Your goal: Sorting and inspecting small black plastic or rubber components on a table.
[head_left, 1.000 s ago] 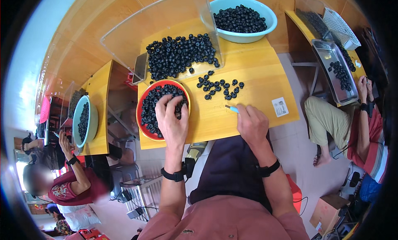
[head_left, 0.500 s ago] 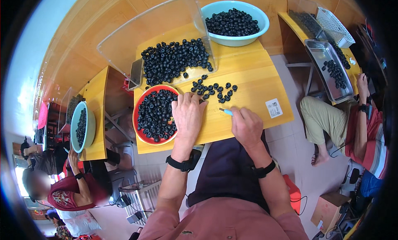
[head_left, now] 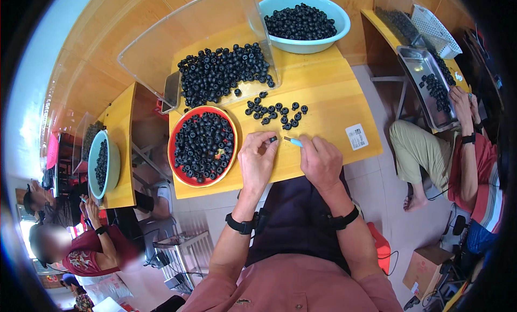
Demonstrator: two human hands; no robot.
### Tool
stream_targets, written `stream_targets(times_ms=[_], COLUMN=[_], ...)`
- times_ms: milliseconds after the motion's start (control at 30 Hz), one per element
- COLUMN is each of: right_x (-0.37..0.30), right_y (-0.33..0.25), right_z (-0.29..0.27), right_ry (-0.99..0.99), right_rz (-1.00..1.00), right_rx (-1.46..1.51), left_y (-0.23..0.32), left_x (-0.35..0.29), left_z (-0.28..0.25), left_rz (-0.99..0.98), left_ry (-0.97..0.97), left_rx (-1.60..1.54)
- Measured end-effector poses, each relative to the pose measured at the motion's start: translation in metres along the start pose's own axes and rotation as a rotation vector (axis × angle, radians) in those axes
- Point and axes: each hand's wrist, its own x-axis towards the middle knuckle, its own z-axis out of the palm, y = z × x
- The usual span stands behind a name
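Observation:
My left hand (head_left: 257, 157) pinches one small black ring-shaped part (head_left: 273, 139) between thumb and fingertips, just above the yellow table. Facing it, my right hand (head_left: 321, 160) grips a small tool with a light-blue handle (head_left: 295, 143), its short metal tip pointing at the part; what kind of tool it is I cannot make out. Beyond my hands lie several loose black parts (head_left: 284, 110). At left stands a red bowl with a yellow rim (head_left: 235, 127), filled with the same parts.
A clear plastic bin (head_left: 161, 34) lies tipped with black parts spilling from it. Behind it stands a light-blue basin (head_left: 307, 46) of parts. A white label (head_left: 356, 137) is stuck on the table (head_left: 334, 96). Other people work at tables left and right.
My left hand has moved from beside the red bowl and loose parts back toward me, and now holds a black part near the tool's tip. My right hand has barely moved.

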Motion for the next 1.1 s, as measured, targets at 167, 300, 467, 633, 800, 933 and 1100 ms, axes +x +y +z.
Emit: stream_targets(times_ms=[167, 300, 467, 633, 800, 933, 1100], right_x=[-0.001, 0.002, 0.001, 0.001, 0.001, 0.003, 0.004], right_y=[0.0, 0.0, 0.001, 0.001, 0.001, -0.001, -0.001], right_z=[0.0, -0.001, 0.001, 0.001, 0.0, 0.0, 0.004], right_ry=[-0.012, -0.008, -0.017, -0.034, -0.04, -0.049, -0.026], right_rz=[-0.007, -0.047, -0.067, -0.065, -0.069, -0.031, -0.023], right_rx=[-0.01, 0.018, 0.015, 0.005, 0.002, -0.02, -0.027], left_y=[0.003, 0.003, -0.001, -0.006, -0.009, -0.011, -0.013], left_x=[-0.005, -0.004, -0.003, -0.005, -0.008, -0.008, -0.009], left_z=[0.01, 0.009, 0.011, 0.011, 0.014, 0.011, 0.006], left_rz=[-0.148, -0.149, -0.111, -0.098, -0.16, -0.189, -0.167], left_ry=[-0.01, -0.062, -0.087, -0.102, -0.108, -0.121, -0.062], left_rx=[-0.171, -0.206, -0.207, -0.202, -0.47, -0.502, -0.594])
